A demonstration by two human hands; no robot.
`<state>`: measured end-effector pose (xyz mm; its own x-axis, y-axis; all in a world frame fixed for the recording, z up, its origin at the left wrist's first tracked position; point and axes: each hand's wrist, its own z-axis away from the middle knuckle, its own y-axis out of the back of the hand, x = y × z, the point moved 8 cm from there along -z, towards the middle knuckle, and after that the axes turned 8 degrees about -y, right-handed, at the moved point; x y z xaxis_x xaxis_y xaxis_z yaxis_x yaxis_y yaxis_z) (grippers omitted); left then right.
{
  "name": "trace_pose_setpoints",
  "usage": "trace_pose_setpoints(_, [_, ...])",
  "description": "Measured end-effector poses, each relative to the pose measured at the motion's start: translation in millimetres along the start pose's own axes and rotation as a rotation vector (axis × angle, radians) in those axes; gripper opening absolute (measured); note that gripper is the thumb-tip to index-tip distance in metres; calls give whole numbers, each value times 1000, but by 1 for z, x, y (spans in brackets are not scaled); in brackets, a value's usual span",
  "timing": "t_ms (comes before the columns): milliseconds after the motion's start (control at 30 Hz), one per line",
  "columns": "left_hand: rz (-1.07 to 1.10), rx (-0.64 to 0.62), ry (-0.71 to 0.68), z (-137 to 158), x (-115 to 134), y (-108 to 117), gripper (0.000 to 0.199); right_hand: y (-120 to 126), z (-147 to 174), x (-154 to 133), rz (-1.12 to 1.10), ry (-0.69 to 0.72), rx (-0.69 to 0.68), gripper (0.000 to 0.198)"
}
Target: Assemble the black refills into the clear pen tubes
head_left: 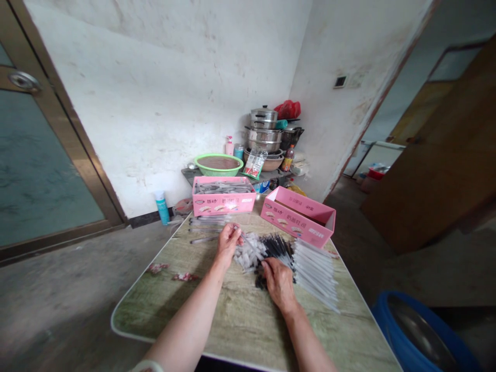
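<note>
My left hand is closed in a pinch on a thin translucent tube that looks like a pen barrel, slanting down to the right. Under and beside it lies a pile of small whitish translucent pieces. My right hand reaches down to small black pieces at the pile's near edge. Its fingers are drawn together, and what they hold, if anything, is hidden. Behind that hand lie slim black sticks. Long clear tubes lie side by side to its right. Several dark-tipped tubes rest at the left.
One pink box holds many tubes; another pink box stands at the right, its inside partly visible. Beyond the table are a green basin and stacked pots. A blue tub stands at the right.
</note>
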<state>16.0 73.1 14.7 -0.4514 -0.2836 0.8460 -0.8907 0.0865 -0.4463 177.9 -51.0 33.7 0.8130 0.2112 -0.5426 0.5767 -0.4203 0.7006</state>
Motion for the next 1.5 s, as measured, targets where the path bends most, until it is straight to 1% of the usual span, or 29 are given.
trace_pose_setpoints(167, [-3, 30, 2, -1, -6, 4, 44, 1, -1, -2, -60, -21, -13, 38])
trace_pose_setpoints(300, [29, 21, -9, -1, -6, 4, 44, -1, 0, 2, -100, -42, -35, 36])
trace_pose_setpoints(467, [48, -4, -7, -1, -3, 1, 44, -6, 1, 3, -15, -23, -65, 40])
trace_pose_setpoints(567, [45, -5, -8, -1, -3, 1, 44, -6, 1, 1, -26, -9, -70, 41])
trace_pose_setpoints(733, [40, 22, -11, -1, -4, 3, 46, -5, 1, 0, -103, -24, -64, 37])
trace_pose_setpoints(900, [56, 31, -12, -1, -5, 4, 45, -3, 0, 6, -111, -79, -26, 32])
trace_pose_setpoints(1067, [63, 24, -13, -1, -5, 3, 44, -7, 0, 3, -53, -55, -68, 42])
trace_pose_setpoints(1133, [60, 30, -10, -1, -5, 3, 44, -8, 0, 2, -57, -49, -74, 42])
trace_pose_setpoints(1267, [57, 45, 5, -1, -7, 4, 47, -9, 1, 5, -103, -86, -77, 38])
trace_pose_setpoints(1433, [68, 52, 13, 0, -5, 4, 46, -3, 0, 9, -148, -142, -32, 34])
trace_pose_setpoints(1500, [72, 55, 16, 0, -5, 4, 46, -3, -1, 8, -144, -145, -53, 36])
